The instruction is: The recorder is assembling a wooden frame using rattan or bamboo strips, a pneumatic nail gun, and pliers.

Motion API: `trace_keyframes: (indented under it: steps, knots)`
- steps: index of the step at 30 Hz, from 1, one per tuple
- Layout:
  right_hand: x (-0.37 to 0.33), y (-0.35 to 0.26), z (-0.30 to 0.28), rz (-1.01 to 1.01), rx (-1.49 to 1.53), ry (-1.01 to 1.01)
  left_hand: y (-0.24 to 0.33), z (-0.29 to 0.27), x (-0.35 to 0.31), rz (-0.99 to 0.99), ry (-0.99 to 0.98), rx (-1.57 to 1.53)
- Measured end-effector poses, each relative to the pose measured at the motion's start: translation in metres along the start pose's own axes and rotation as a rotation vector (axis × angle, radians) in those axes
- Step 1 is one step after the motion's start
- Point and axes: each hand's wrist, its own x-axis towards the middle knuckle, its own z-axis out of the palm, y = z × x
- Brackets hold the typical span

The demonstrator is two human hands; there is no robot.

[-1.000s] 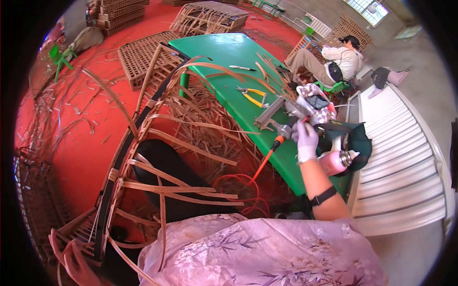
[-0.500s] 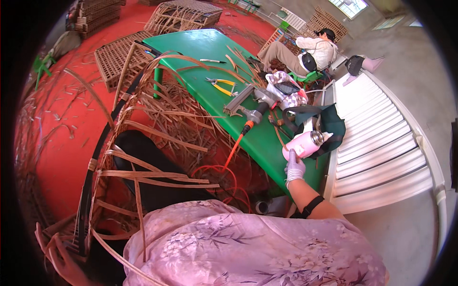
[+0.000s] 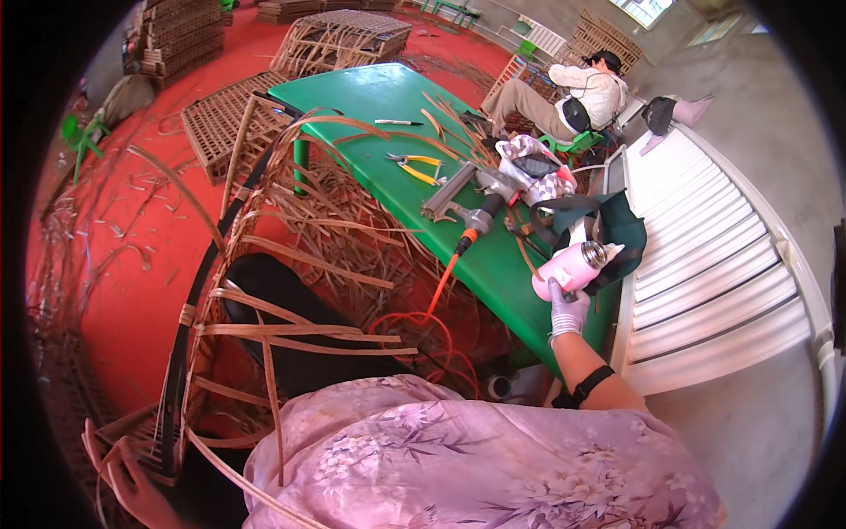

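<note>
My right hand (image 3: pixel 569 313), in a pale glove, grips the lower end of a pink thermos bottle (image 3: pixel 568 271) at the table's right side. The bottle is tilted, with its steel neck pointing away from me to the right. Behind it lies a dark green bag (image 3: pixel 624 225). At the lower left, my left hand (image 3: pixel 132 487) has its fingers apart and holds nothing I can see. It is beside a partly woven frame (image 3: pixel 189 331) with a black curved edge and loose brown strips, which stands at my left over a black seat or cushion (image 3: pixel 282 300).
The green table (image 3: pixel 352 93) carries a nail gun (image 3: pixel 480 207) on an orange hose, yellow-handled pliers (image 3: pixel 419 167), a marker (image 3: pixel 398 122) and a checkered cloth bag (image 3: pixel 538 167). A white slatted panel (image 3: pixel 718 264) is at the right. Another person (image 3: pixel 586 97) sits beyond; cut strips litter the red floor.
The view has shifted slightly, so everything sits a little further right and lower. My right hand stays on the thermos bottle, and my left hand remains at the lower left.
</note>
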Motion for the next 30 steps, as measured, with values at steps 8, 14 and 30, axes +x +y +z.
trace_keyframes:
  steps: [8,14,30]
  knots:
    - [0.011,-0.039,0.01,-0.002,0.097,0.099,0.02,0.008,0.002,0.023,0.032,-0.018]
    - [-0.006,-0.056,0.009,-0.155,0.028,0.099,0.023,0.013,0.002,0.026,0.038,0.001]
    - [-0.202,-0.324,0.038,-1.318,0.828,-1.0,0.066,-0.01,-0.011,-0.067,0.067,-0.032]
